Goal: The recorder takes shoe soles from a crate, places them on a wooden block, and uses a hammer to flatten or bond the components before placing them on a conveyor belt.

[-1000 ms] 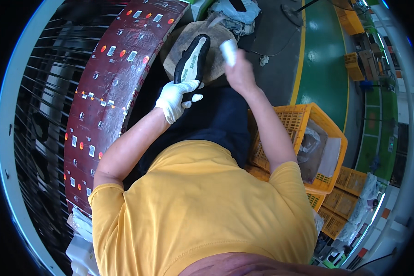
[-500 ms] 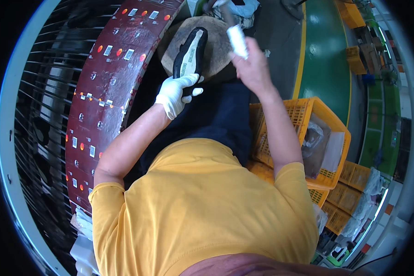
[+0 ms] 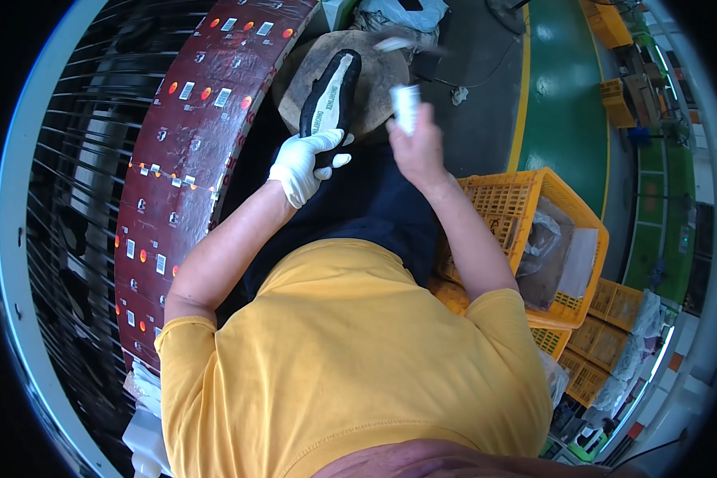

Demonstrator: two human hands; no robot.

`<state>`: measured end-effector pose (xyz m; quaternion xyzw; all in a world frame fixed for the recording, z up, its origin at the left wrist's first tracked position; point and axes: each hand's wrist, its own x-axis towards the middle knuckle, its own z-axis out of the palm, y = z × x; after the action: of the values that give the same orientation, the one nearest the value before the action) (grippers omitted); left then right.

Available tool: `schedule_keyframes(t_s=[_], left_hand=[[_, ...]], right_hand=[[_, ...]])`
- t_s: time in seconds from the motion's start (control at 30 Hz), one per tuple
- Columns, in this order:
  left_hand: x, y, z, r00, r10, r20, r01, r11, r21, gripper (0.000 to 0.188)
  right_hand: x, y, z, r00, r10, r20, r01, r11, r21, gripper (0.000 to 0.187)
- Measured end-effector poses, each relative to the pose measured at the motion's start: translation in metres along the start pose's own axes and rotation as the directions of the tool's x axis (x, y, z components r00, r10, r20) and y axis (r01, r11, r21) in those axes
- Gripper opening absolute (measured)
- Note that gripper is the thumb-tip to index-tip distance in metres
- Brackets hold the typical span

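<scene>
Wearing a white glove, my left hand (image 3: 301, 162) grips the near end of a black shoe upper (image 3: 346, 86) with a pale, printed insole board facing up. The shoe upper lies sole side up, its far end over a round wooden block (image 3: 380, 92). My bare right hand (image 3: 419, 153) is closed around the white-wrapped handle of a hammer (image 3: 405, 110), to the right of the block. Motion blurs the hammer's head, which is raised off the shoe upper. My left fingers hide the upper's near end.
A dark red patterned covered surface (image 3: 179, 151) curves along my left, with a black wire rack (image 3: 72, 183) beyond it. Yellow plastic crates (image 3: 498, 195) stand by my right arm. Plastic bags (image 3: 410, 14) lie behind the block. Green floor (image 3: 562, 95) stretches along the right.
My right hand has moved down and to the left with the hammer, whose head has swung lower. My left hand and the shoe upper stay almost in place.
</scene>
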<state>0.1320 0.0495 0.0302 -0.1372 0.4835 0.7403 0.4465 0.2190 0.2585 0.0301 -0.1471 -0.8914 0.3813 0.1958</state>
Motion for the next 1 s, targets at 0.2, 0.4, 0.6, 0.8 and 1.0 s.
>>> schedule_keyframes(t_s=[0.2, 0.4, 0.6, 0.8, 1.0], left_hand=[[0.0, 0.001, -0.005, 1.0, 0.01, 0.023, -0.01, 1.0, 0.004, 0.033], [-0.001, 0.0, -0.003, 1.0, 0.003, 0.027, -0.002, 1.0, -0.017, 0.027], [0.006, 0.002, -0.007, 0.999, 0.03, 0.028, -0.029, 0.999, -0.024, 0.031], [0.004, 0.005, -0.011, 0.999, 0.037, 0.033, -0.038, 0.999, 0.034, 0.026], [0.0, 0.011, -0.014, 0.999, -0.008, 0.047, 0.006, 0.999, 0.049, 0.023]], right_hand=[[0.015, -0.027, -0.029, 0.999, -0.009, 0.037, 0.004, 0.993, 0.12, 0.037], [0.001, 0.027, -0.001, 0.929, 0.193, 0.316, -0.182, 0.981, -0.064, 0.038], [-0.006, -0.02, -0.017, 0.991, 0.066, -0.118, -0.014, 0.917, 0.398, 0.033], [0.013, -0.003, -0.012, 0.985, -0.03, 0.17, 0.022, 0.998, 0.05, 0.037], [0.052, 0.023, 0.019, 0.981, 0.054, 0.189, 0.014, 0.94, -0.342, 0.035]])
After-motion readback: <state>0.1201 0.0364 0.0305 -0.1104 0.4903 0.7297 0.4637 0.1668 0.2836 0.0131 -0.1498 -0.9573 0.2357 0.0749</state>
